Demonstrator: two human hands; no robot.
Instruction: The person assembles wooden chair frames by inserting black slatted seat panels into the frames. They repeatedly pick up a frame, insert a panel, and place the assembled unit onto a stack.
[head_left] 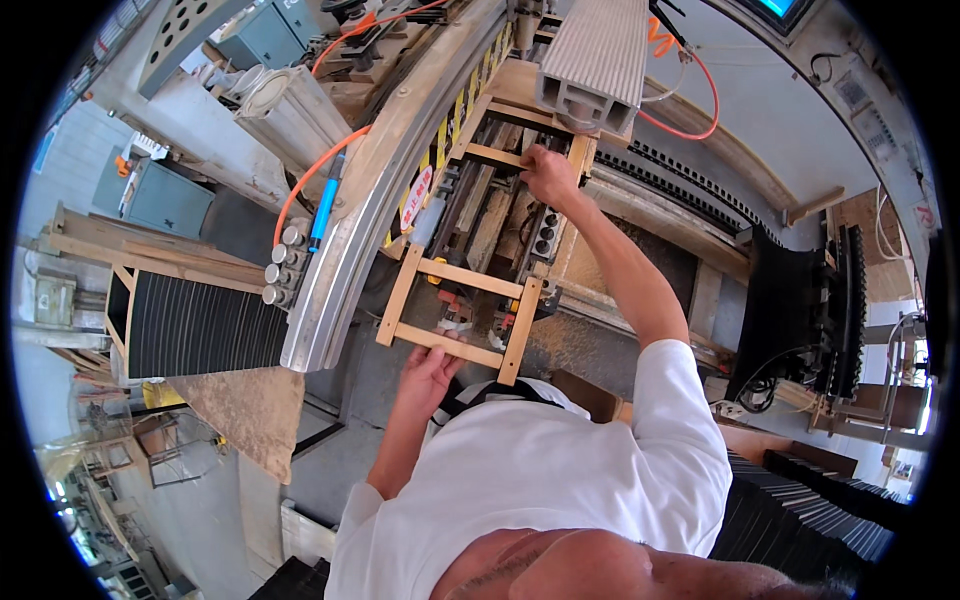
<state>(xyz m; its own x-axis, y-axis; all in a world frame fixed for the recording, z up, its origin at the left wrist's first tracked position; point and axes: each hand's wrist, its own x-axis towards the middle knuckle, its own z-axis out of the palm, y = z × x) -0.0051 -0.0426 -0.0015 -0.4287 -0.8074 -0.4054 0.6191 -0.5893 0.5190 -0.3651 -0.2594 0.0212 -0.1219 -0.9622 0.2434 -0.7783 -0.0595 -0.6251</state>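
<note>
My left hand [430, 372] is at the near rail of a light wooden frame [470, 277], its fingers closed around the rail's lower edge. This frame has two side rails and two crossbars, and it sits at the near end of a machine bed [490, 220]. Farther away, my right hand [551, 178] is closed at the end of a crossbar on a second wooden piece [493, 155]. My fingers partly hide that end. Part of this far piece passes below a ribbed metal beam [592, 60].
On the left runs a long metal rail [345, 240] with yellow-black striping, a blue air tool [325, 215] and an orange hose [292, 195]. Stacked black slats [205, 322] stand beyond it. Right of the bed are toothed black tracks [690, 185] and sawdust [565, 340].
</note>
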